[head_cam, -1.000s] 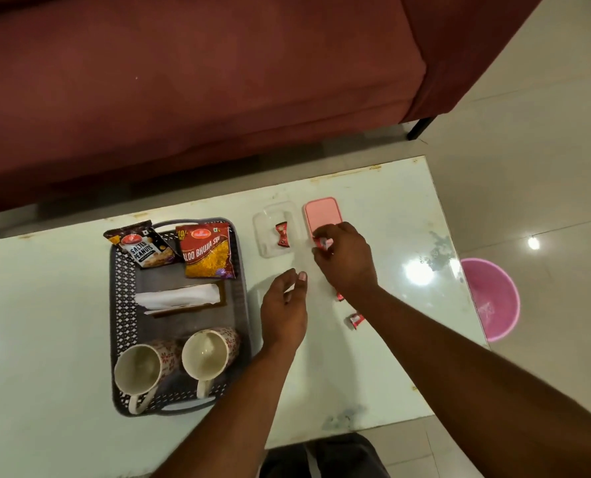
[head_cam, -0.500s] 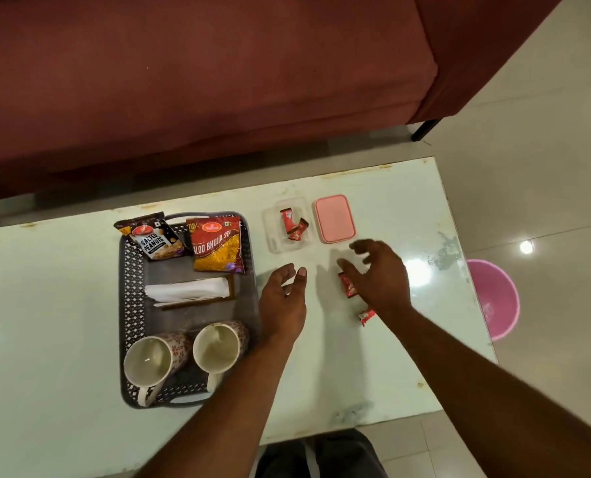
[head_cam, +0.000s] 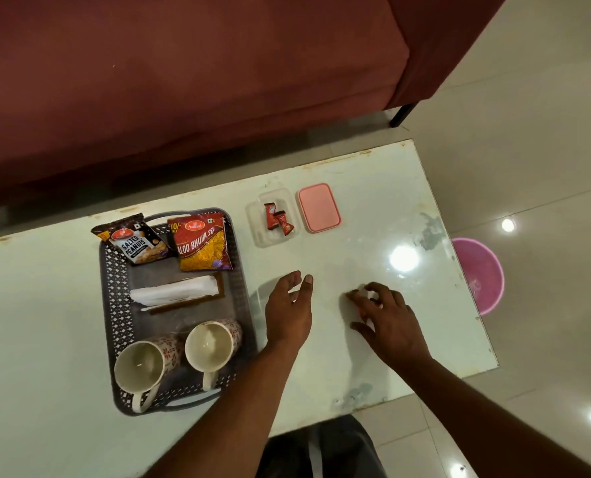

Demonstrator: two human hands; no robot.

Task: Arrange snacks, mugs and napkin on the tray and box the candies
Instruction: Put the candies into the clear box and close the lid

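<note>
Head view showed two red candies (head_cam: 277,219) lying in the clear box (head_cam: 257,232) at the far side of the table (head_cam: 373,201), its pink lid (head_cam: 319,207) just beside it. Your right hand (head_cam: 388,320) arched over the tabletop, hiding all beneath but a sliver of red; whether it gripped anything, I could not tell. Your left hand (head_cam: 288,312) was loose-fingered and empty beside the tray (head_cam: 109,305), which held two snack packets (head_cam: 201,243), a napkin (head_cam: 173,291) and two mugs (head_cam: 142,367).
</note>
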